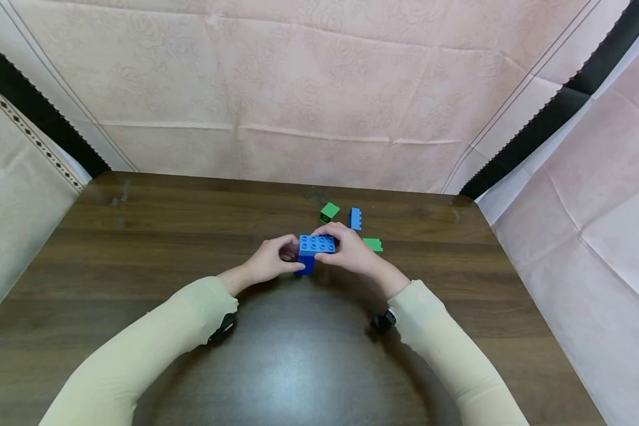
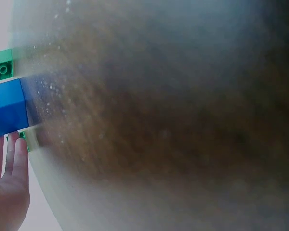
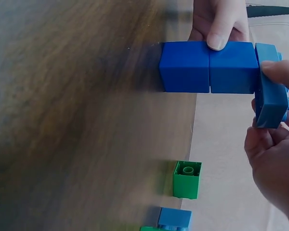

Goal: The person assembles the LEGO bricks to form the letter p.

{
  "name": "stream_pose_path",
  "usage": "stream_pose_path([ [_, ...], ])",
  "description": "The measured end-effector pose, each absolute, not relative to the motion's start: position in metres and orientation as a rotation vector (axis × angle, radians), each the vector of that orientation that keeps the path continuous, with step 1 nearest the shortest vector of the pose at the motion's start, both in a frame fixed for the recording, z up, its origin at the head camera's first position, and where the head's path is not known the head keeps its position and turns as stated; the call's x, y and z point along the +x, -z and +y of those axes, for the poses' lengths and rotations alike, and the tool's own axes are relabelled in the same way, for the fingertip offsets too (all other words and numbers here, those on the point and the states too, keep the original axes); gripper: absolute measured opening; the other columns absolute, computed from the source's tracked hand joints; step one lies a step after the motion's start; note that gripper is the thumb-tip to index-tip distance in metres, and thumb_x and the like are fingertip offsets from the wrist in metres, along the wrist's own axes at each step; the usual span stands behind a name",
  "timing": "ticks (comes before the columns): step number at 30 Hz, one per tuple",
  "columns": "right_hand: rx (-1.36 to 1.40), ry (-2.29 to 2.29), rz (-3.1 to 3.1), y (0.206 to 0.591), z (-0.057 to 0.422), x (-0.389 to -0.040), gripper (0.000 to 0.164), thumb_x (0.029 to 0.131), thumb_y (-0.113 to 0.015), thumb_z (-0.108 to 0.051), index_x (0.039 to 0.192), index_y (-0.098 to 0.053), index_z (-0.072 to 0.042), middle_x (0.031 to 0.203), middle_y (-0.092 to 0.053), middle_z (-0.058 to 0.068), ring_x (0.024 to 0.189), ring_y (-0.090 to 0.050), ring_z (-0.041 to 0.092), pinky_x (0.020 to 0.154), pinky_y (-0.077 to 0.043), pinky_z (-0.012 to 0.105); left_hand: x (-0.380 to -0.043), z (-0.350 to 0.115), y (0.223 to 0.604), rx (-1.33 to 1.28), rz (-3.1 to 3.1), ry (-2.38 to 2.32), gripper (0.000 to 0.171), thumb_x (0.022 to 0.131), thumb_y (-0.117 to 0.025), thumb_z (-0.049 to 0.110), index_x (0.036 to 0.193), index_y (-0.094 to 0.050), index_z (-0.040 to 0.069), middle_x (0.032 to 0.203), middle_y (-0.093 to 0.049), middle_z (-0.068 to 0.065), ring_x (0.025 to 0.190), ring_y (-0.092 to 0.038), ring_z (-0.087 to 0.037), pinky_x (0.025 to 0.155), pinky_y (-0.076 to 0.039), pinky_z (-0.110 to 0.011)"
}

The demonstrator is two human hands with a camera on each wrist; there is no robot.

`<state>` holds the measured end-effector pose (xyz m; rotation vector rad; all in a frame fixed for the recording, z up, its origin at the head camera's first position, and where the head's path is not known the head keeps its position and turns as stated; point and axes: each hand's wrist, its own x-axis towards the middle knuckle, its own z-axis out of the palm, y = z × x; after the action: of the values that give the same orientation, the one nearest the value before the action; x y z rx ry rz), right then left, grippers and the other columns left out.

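Note:
Two dark blue bricks point(image 3: 184, 67) are stacked one on the other between the hands, the lower one at the tabletop. A lighter blue studded brick point(image 1: 316, 244) sits across the top of the stack, its studs facing up. My left hand point(image 1: 268, 259) holds the stack from the left; in the right wrist view its thumb lies on the upper dark brick point(image 3: 233, 72). With thumb on the near side and fingers on the far side, my right hand point(image 1: 348, 251) pinches the lighter brick. The left wrist view catches only a blue brick point(image 2: 8, 108) at its edge.
Beyond the right hand lie a green brick point(image 1: 329, 212) on its side, a blue brick point(image 1: 355, 219) with studs facing right, and another green brick point(image 1: 373, 244) partly behind the wrist. The wooden table point(image 1: 191, 219) ends at a pale cloth wall point(image 1: 298, 89).

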<state>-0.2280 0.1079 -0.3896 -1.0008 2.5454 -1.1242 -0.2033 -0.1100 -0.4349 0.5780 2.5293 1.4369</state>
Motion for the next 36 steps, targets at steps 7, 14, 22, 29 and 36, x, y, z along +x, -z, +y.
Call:
stream_pose_path([
  [7,-0.955,1.218,2.498,0.392,0.104,-0.227,0.048,0.083,-0.071,-0.021,0.126,-0.053,-0.009,0.122,-0.055,0.008,0.113,-0.044,0.022,0.092,-0.047,0.039,-0.202,-0.109,0.435,0.577,2.538,-1.432,0.030,0.082,-0.073,0.016,0.104,-0.055,0.007,0.102,-0.064,-0.010,0.095,-0.062,-0.020,0.089,-0.053,-0.037],
  [14,-0.979,1.290,2.475,0.391,0.097,-0.226,0.034,0.085,-0.069,-0.022,0.117,-0.062,-0.011,0.115,-0.057,0.007,0.106,-0.049,0.021,0.086,-0.052,0.034,-0.202,-0.110,0.436,0.587,2.538,-1.440,0.028,0.082,-0.072,0.014,0.103,-0.055,0.006,0.103,-0.063,-0.011,0.097,-0.061,-0.021,0.089,-0.053,-0.037],
  [22,-1.065,1.246,2.495,0.390,0.095,-0.228,0.030,0.086,-0.069,-0.020,0.113,-0.064,-0.009,0.108,-0.059,0.006,0.098,-0.052,0.019,0.081,-0.052,0.028,-0.202,-0.109,0.436,0.595,2.543,-1.434,0.029,0.082,-0.072,0.014,0.104,-0.055,0.006,0.103,-0.064,-0.011,0.097,-0.061,-0.021,0.089,-0.053,-0.037],
  [29,-1.053,1.216,2.525,0.390,0.095,-0.227,0.030,0.086,-0.069,-0.020,0.113,-0.064,-0.010,0.109,-0.058,0.005,0.099,-0.052,0.019,0.081,-0.052,0.029,-0.202,-0.109,0.436,0.604,2.541,-1.442,0.029,0.082,-0.072,0.014,0.104,-0.056,0.006,0.104,-0.064,-0.011,0.097,-0.062,-0.022,0.089,-0.053,-0.037],
  [36,-1.041,1.193,2.533,0.389,0.091,-0.226,0.032,0.085,-0.068,-0.021,0.115,-0.062,-0.008,0.112,-0.057,0.007,0.102,-0.051,0.021,0.086,-0.050,0.034,-0.202,-0.111,0.437,0.618,2.547,-1.458,0.030,0.081,-0.073,0.014,0.104,-0.056,0.005,0.103,-0.064,-0.012,0.097,-0.062,-0.023,0.088,-0.053,-0.037],
])
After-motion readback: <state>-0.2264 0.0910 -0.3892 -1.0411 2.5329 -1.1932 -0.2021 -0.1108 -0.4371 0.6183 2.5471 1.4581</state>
